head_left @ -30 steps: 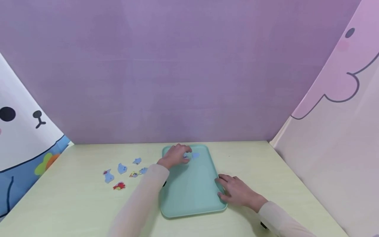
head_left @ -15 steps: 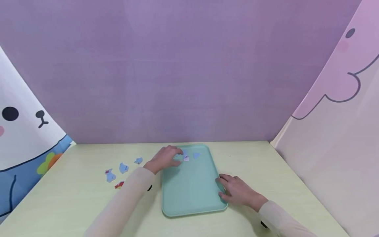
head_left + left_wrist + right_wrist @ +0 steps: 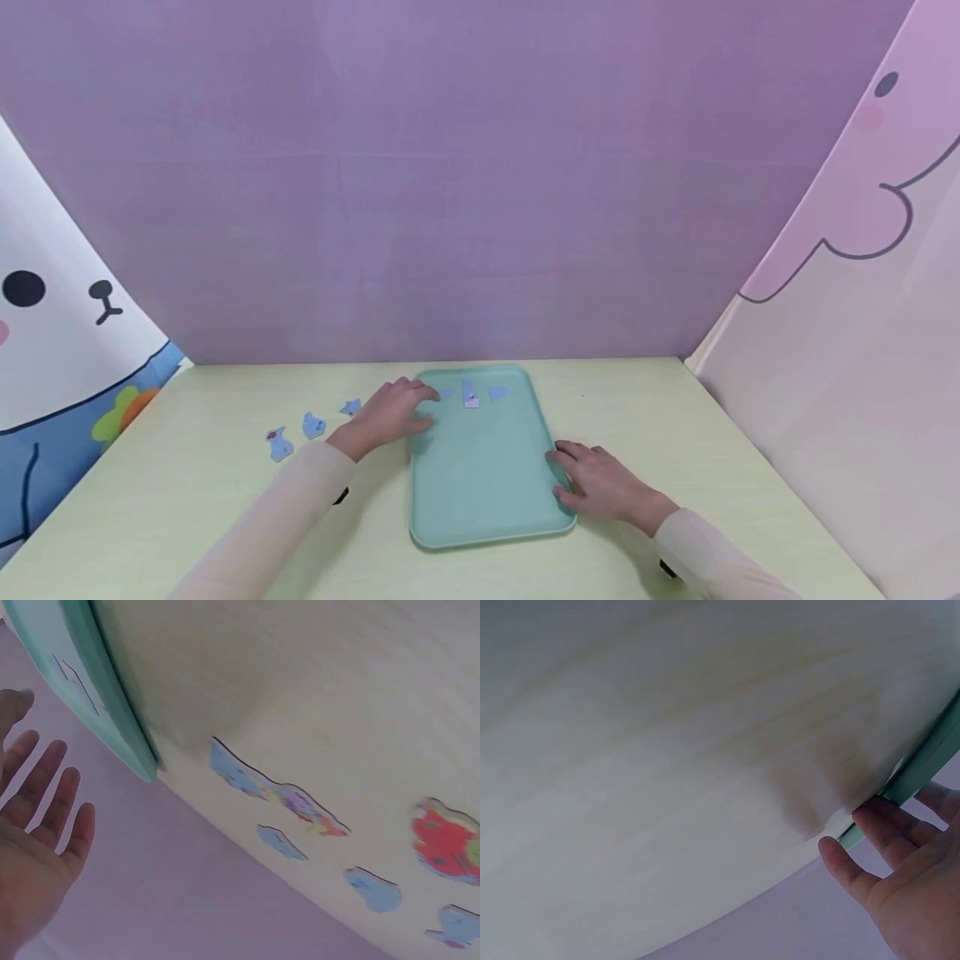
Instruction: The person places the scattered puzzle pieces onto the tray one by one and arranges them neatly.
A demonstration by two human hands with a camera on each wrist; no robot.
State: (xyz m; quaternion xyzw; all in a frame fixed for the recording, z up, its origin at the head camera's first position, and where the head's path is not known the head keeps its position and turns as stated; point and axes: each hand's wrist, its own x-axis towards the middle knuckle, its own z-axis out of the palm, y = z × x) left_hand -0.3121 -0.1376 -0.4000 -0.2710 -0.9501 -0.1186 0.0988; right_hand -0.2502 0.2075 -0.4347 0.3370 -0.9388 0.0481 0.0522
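Note:
A mint-green tray (image 3: 491, 475) lies on the table, with flat blue picture pieces inside its far end. One is a tall piece with a pink base (image 3: 470, 396); a blue triangular piece (image 3: 498, 393) sits to its right. A partly covered pale blue piece (image 3: 446, 393) lies to its left. My left hand (image 3: 382, 418) hovers over the tray's left rim, fingers spread and holding nothing. My right hand (image 3: 607, 485) rests at the tray's right rim, its fingertips touching the edge. In the right wrist view those fingers (image 3: 889, 838) look fairly straight.
Left of the tray, loose pieces lie on the pale table (image 3: 172, 467): a blue one with a red spot (image 3: 279, 445), a blue one (image 3: 313, 426), a small blue one (image 3: 350, 407). The left wrist view adds a long multicoloured piece (image 3: 277, 791) and a red piece (image 3: 450, 840).
My left hand has drawn back leftward from the pieces at the tray's far end, uncovering them. It now hides some loose pieces. My right hand has stayed at the rim.

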